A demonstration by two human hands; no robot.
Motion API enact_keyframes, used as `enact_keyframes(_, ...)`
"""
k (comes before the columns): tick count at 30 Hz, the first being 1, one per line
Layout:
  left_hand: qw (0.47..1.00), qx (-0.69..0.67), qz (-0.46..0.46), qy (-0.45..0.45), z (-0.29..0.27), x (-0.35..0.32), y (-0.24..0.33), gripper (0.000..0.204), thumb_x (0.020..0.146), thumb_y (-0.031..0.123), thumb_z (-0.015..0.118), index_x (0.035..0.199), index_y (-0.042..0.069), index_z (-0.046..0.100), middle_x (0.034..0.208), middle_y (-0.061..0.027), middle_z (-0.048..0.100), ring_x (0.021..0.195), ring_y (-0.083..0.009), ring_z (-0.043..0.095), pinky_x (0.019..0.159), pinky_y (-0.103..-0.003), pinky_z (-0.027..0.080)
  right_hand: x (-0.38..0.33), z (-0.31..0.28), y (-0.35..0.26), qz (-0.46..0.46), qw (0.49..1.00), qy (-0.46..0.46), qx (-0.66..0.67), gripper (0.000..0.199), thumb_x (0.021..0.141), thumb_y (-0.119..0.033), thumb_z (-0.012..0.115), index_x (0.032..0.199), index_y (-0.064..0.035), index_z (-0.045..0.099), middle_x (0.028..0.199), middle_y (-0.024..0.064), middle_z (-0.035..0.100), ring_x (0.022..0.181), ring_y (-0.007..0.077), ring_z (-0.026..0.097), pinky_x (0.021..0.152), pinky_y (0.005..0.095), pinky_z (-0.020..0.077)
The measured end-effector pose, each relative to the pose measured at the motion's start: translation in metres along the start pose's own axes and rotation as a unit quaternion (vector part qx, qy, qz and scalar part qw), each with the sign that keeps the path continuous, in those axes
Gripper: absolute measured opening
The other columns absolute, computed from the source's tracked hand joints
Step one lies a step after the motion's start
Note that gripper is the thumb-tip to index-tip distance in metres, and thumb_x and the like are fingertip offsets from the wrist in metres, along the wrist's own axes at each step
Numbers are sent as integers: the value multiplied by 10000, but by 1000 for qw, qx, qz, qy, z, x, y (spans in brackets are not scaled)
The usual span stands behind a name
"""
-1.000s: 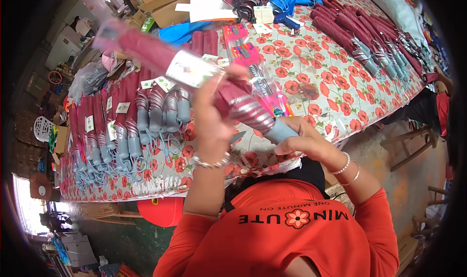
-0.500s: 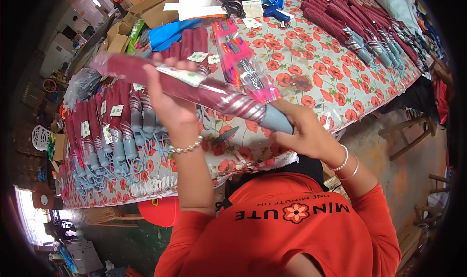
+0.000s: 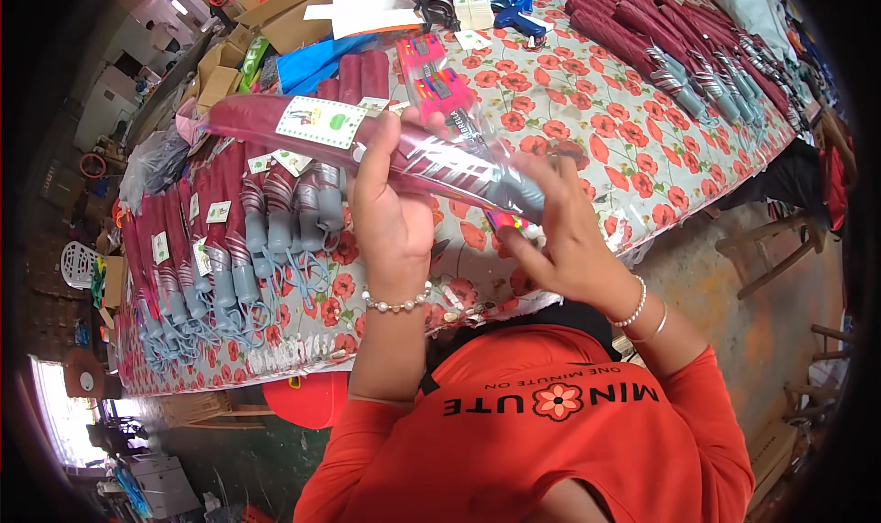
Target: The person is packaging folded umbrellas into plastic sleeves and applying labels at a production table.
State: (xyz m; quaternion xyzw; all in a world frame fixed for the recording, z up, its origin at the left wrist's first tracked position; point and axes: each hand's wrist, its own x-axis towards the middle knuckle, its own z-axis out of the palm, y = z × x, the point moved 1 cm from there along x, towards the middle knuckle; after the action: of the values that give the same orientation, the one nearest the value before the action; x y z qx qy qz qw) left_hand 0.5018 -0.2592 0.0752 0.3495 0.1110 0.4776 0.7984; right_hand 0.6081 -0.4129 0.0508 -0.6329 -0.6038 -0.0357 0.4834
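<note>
1. Plainly, I count two hands, one held umbrella (image 3: 427,163), one label (image 3: 318,121) on it, three bracelets.
2. My left hand (image 3: 395,213) grips the umbrella mid-length, thumb across its front.
3. My right hand (image 3: 576,234) is at the handle (image 3: 514,191), thumb spread; whether it pinches anything, I cannot tell.

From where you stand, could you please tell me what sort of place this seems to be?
It looks like a small umbrella workshop: folded maroon umbrellas lie in rows on a flower-patterned table, and the held umbrella sits in a clear plastic sleeve.
</note>
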Motion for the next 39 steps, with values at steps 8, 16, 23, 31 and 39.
enact_keyframes(8, 986, 20, 64, -155, 18, -9, 20, 417, 885, 81, 557, 1273, 69, 407, 1057, -96, 618, 980, -220, 627, 895, -464, 525, 2, -21, 13, 308, 842, -184, 403, 642, 842, -126, 601, 1419, -102, 319, 1186, 154, 471, 894, 237, 517, 767, 322, 428)
enact_keyframes(16, 991, 78, 90, 53, 12, -1, 14, 451, 843, 3, 615, 1252, 49, 431, 993, -121, 626, 838, -204, 647, 743, -348, 562, 0, 10, 15, -27, 999, 34, -5, 487, 913, -210, 540, 1368, -122, 387, 902, 122, 586, 727, 257, 533, 634, 353, 422)
enact_keyframes(23, 987, 85, 118, -68, 26, -18, 22, 478, 820, -50, 610, 1257, -7, 422, 958, -138, 648, 763, -214, 650, 708, -309, 555, 13, -2, -10, 115, 972, -90, 182, 429, 879, -226, 553, 1295, -152, 480, 937, 112, 604, 834, 237, 498, 727, 361, 389)
enact_keyframes(31, 909, 372, 153, -106, -1, -17, 59, 464, 820, -23, 611, 1257, -15, 454, 999, -153, 649, 857, -233, 647, 787, -344, 529, 28, 6, 35, 13, 963, -255, -88, 422, 852, -207, 605, 1260, -114, 546, 1047, 71, 623, 1026, 246, 514, 895, 380, 357)
enact_keyframes(39, 908, 390, 107, -109, -60, -18, 7, 316, 766, -21, 683, 1073, -21, 610, 988, -81, 683, 824, -168, 658, 741, -249, 528, 33, 103, 30, 92, 862, -287, 408, 582, 849, -134, 623, 1377, -48, 396, 1295, 147, 534, 1146, 253, 530, 962, 363, 421)
